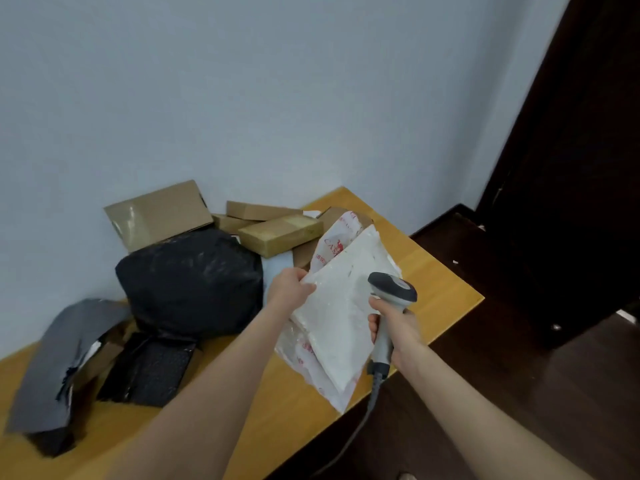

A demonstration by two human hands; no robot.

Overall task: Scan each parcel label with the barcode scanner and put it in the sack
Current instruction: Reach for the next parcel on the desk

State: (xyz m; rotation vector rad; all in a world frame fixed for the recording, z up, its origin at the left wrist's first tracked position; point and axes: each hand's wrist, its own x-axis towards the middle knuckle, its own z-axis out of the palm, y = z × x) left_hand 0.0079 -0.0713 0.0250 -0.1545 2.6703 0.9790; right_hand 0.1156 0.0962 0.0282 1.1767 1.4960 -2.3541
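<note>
i see left hand (289, 289) pinching top edge of white parcel (341, 317), fingers curled, parcel lifted above table (446, 289); right hand (394, 327) wrapped round scanner (389, 306) handle, head beside parcel face; label not visible; black sack (190, 282) on table, left of parcel; boxes (277, 230) behind.

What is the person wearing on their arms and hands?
Nothing that shows. The left hand and right hand are bare, with no gloves or watch, and both forearms are uncovered to the picture's edge, with no sleeves in view.
</note>
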